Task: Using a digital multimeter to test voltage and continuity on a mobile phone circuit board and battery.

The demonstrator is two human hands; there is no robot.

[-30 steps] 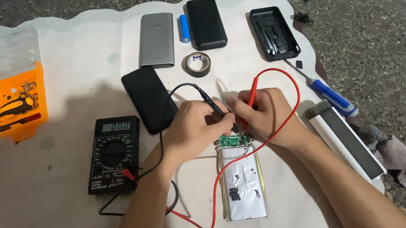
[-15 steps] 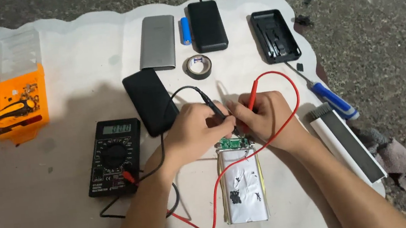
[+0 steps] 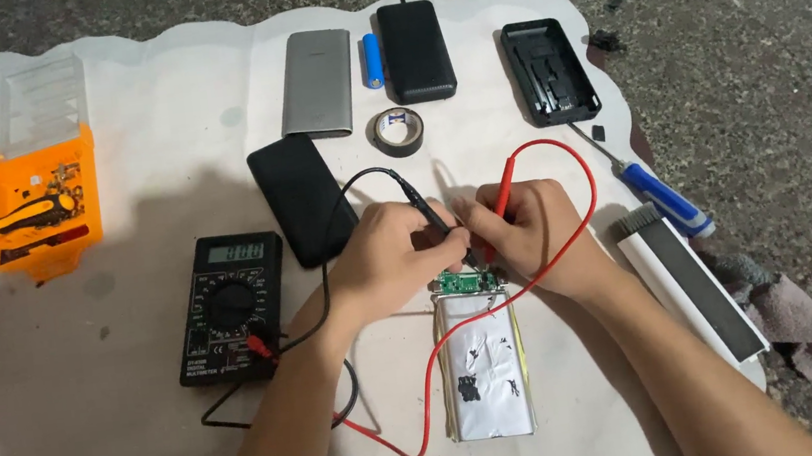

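Both hands are closed on probes: left hand (image 3: 391, 260) pinches the black probe (image 3: 433, 217), right hand (image 3: 527, 235) the red probe (image 3: 497, 216), tips meeting on the green circuit board (image 3: 467, 283) topping the silver battery pack (image 3: 484, 363), whose long axis runs toward the person mid-surface.

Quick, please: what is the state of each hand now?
Left hand: closed, holding black probe.
Right hand: closed, holding red probe.
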